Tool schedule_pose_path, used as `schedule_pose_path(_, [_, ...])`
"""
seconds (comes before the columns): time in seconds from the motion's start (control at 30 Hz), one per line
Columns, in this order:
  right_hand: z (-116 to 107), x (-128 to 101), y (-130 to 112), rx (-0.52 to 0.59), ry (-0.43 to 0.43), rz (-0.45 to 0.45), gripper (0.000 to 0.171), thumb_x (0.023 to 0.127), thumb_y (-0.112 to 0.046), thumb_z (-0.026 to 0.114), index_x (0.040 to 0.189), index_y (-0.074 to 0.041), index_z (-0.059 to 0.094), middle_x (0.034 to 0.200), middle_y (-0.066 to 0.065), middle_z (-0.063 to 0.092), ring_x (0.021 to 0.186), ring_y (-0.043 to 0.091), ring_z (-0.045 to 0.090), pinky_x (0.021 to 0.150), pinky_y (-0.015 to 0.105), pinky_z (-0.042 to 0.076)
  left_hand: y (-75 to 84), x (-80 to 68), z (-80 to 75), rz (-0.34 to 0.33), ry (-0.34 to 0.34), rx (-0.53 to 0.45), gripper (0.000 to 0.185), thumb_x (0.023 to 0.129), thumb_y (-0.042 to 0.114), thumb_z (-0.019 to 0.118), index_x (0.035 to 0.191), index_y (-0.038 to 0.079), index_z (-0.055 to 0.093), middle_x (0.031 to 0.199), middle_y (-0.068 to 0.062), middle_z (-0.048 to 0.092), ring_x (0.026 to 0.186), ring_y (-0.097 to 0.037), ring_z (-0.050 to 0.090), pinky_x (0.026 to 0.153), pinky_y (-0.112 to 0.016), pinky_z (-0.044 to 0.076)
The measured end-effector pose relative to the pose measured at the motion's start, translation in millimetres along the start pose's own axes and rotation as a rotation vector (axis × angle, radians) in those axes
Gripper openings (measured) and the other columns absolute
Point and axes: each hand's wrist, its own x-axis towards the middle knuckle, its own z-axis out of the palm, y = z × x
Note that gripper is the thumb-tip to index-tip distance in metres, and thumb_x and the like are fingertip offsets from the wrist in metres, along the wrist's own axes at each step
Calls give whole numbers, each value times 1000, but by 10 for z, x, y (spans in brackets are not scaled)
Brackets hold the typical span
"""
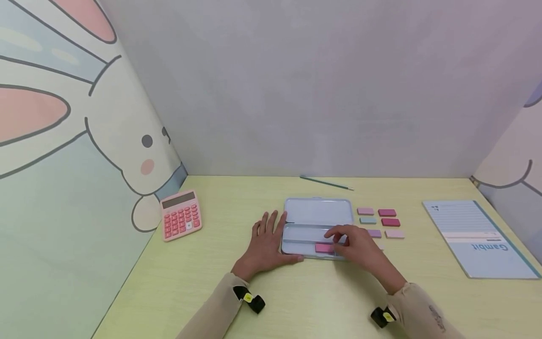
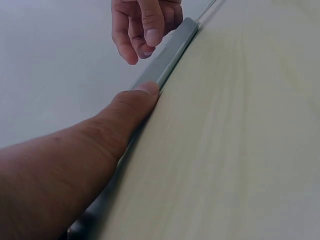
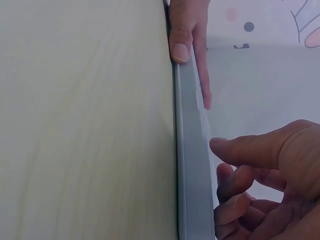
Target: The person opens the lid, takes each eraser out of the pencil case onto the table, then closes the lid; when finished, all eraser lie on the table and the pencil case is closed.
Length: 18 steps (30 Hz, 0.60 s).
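An opened pale blue flat case lies on the table with its lid laid back. My left hand is spread at the case's left side, and its thumb presses the front edge. Over the right half of the case hovers my right hand, its fingers bent. Beside its thumb, a small bright pink block lies in the front compartment. In the right wrist view, the right thumb stands apart from the fingers, with nothing visible between them. That hand hides the case's right end.
Right of the case lie several small blocks, including a light blue one and a magenta one. A thin pencil-like stick lies behind. A pink calculator is at left, a "Gambit" notebook at right.
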Motion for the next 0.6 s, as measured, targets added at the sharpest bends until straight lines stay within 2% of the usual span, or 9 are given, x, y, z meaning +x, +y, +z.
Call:
schedule_pose_path(0.4, [149, 53, -37, -54, 33, 47, 21, 90, -9, 85, 109, -16, 78, 93, 2, 68, 83, 17, 55, 72, 29, 45, 10, 4, -6, -6, -11, -1, 130, 82, 89, 65, 175, 22, 4, 182, -14, 11, 170, -42, 8, 131, -65, 17])
schedule_pose_path(0.6, [165, 48, -85, -69, 32, 99, 11, 90, -15, 87, 95, -18, 78, 96, 2, 69, 88, 20, 56, 75, 33, 44, 12, -4, -22, -2, -5, -1, 130, 82, 89, 66, 175, 21, 5, 182, -15, 12, 169, -43, 9, 131, -66, 17])
